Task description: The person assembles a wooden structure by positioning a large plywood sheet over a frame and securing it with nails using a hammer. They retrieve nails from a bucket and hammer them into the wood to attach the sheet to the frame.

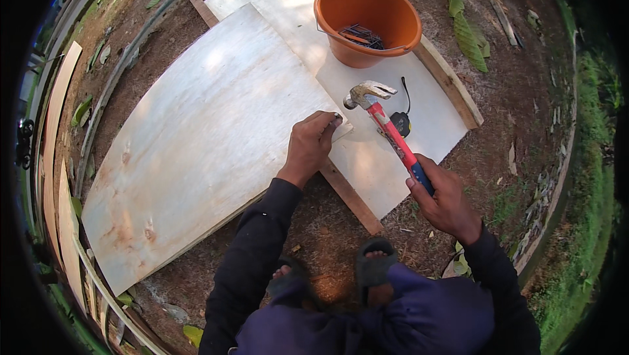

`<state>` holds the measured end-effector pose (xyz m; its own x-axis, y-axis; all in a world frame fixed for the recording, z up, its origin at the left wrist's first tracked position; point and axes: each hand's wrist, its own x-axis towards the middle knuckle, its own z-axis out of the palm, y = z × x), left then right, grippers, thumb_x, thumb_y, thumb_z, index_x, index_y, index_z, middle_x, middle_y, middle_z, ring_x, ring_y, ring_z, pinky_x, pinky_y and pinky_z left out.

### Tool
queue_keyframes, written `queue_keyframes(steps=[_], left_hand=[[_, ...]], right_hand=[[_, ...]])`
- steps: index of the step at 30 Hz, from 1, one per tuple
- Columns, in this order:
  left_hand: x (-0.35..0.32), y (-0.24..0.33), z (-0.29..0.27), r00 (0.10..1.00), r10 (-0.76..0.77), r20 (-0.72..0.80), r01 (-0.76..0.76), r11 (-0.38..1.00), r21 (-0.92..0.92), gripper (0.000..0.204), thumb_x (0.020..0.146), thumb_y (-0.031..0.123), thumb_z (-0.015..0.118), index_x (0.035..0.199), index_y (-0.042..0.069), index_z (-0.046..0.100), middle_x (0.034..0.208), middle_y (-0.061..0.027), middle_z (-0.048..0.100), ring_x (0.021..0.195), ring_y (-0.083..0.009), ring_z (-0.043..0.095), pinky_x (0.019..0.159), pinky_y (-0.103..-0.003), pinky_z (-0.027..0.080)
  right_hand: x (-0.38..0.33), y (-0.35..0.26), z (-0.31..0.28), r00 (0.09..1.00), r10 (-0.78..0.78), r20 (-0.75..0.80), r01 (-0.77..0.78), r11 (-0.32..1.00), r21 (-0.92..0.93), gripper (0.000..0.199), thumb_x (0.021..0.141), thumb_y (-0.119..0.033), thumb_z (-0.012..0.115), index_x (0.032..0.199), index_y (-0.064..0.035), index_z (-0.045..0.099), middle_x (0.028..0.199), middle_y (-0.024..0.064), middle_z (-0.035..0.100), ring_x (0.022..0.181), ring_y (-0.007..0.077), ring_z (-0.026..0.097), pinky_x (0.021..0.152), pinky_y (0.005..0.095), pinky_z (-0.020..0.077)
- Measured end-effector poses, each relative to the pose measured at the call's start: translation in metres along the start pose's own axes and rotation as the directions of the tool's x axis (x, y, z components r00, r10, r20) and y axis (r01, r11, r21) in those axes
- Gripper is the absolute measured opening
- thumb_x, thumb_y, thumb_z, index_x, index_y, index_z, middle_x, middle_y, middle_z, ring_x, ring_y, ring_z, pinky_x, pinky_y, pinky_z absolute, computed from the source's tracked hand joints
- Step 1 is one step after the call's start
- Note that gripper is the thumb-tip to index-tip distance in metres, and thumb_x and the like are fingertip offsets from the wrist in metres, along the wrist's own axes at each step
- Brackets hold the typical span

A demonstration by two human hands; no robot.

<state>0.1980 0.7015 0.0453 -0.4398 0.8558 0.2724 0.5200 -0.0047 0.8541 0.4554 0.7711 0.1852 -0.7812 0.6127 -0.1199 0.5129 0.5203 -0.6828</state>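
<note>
My right hand (pixel 445 201) is closed round the dark blue grip of a claw hammer (pixel 391 133). The hammer has a red handle and a worn metal head, raised above the boards with its claw turned to the right. At the right corner of a pale plywood sheet (pixel 216 119), my left hand (pixel 311 145) pinches a nail (pixel 338 117); only its small dark end shows between thumb and forefinger. Beneath that corner runs a narrow wooden batten (pixel 350 196). A second plywood sheet (pixel 367 165) lies partly under the first.
An orange bucket (pixel 370 11) with several nails (pixel 363 37) inside stands on the second sheet. Close to the hammer lies a black tape measure (pixel 400 124). A wooden strip (pixel 449 83) edges that sheet at right. Long wood strips (pixel 62 158) lie at far left, on leaf-strewn soil.
</note>
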Motion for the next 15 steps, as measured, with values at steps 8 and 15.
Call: queue_keyframes(steps=[8, 15], left_hand=[[0.001, -0.003, 0.002, 0.999, 0.042, -0.001, -0.042, 0.999, 0.023, 0.010, 0.095, 0.006, 0.067, 0.101, -0.001, 0.071, 0.092, -0.0173, 0.072, 0.079, -0.0314, 0.070, 0.072, -0.037, 0.054], [0.001, 0.003, 0.002, 1.000, 0.003, 0.018, -0.004, 0.999, 0.045, 0.011, 0.095, 0.007, 0.067, 0.101, -0.001, 0.071, 0.094, -0.0169, 0.071, 0.082, -0.0333, 0.070, 0.073, -0.038, 0.054]], right_hand=[[0.005, -0.015, -0.010, 0.990, -0.142, 0.010, 0.143, 0.986, -0.084, 0.046, 0.099, -0.013, 0.062, 0.138, 0.0079, 0.049, 0.103, 0.0293, 0.066, 0.089, 0.0460, 0.067, 0.079, 0.0500, 0.0530], [0.006, -0.010, -0.004, 0.990, -0.115, 0.086, 0.130, 0.973, -0.192, 0.049, 0.098, -0.013, 0.063, 0.141, 0.0075, 0.047, 0.103, 0.0291, 0.066, 0.092, 0.0458, 0.067, 0.081, 0.0488, 0.0545]])
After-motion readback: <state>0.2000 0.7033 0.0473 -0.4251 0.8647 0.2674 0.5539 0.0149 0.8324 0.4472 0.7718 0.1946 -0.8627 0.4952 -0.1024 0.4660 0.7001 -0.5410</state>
